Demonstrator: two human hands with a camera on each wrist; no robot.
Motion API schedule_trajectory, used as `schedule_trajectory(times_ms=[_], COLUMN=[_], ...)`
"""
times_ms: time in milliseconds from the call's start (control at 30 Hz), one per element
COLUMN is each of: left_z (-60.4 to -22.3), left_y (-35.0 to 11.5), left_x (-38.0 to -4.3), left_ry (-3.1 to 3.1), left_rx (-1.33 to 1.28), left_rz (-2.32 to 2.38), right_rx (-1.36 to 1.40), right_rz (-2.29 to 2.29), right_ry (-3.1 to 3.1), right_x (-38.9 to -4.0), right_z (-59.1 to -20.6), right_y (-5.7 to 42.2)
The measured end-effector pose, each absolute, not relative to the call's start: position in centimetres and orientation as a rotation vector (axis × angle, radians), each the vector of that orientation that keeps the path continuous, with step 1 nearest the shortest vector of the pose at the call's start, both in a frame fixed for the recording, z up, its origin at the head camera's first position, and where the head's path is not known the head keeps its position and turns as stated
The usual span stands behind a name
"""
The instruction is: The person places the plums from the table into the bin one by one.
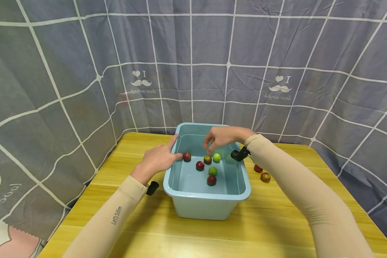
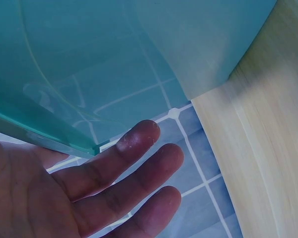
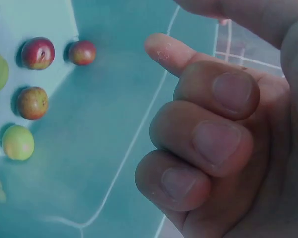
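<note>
We see the round yellow-and-red fruit [image 1: 208, 159] inside the pale-blue plastic tub [image 1: 203, 208], below our right grip [image 1: 220, 137], which holds nothing, index straighter, three fingers curled; our left grip [image 1: 158, 157] rests spread on the tub's left rim.

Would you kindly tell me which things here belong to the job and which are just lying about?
Likely part of the job:
blue tub, with the left hand at its rim
fruit inside
right hand, over the tub
perhaps the loose fruit beside it

Probably just surroundings:
table
curtain
</note>
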State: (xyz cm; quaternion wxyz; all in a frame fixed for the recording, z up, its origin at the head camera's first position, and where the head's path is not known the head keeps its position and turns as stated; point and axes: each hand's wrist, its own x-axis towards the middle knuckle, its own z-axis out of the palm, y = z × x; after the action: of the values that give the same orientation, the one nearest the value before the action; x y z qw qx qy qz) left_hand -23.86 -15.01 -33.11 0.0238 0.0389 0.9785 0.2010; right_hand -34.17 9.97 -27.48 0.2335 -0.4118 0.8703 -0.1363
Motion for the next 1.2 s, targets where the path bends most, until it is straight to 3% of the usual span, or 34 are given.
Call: schedule_trajectory(times_ms=[500, 1200], left_z=[-33.2, -33.4], left_y=[-15.1, -15.1], left_x=[-23.9, -24.0], left_ry=[3.028, 3.02], left_rx=[0.134, 0.139], left_rz=[0.647, 0.649], right_rx=[-1.11, -0.739], right_rz=[-0.613, -1.244], right_ry=[2.556, 2.584], right_x=[-31.6, -30.8], right_z=[-26.6, -34.6], right_y=[18.3, 28.3])
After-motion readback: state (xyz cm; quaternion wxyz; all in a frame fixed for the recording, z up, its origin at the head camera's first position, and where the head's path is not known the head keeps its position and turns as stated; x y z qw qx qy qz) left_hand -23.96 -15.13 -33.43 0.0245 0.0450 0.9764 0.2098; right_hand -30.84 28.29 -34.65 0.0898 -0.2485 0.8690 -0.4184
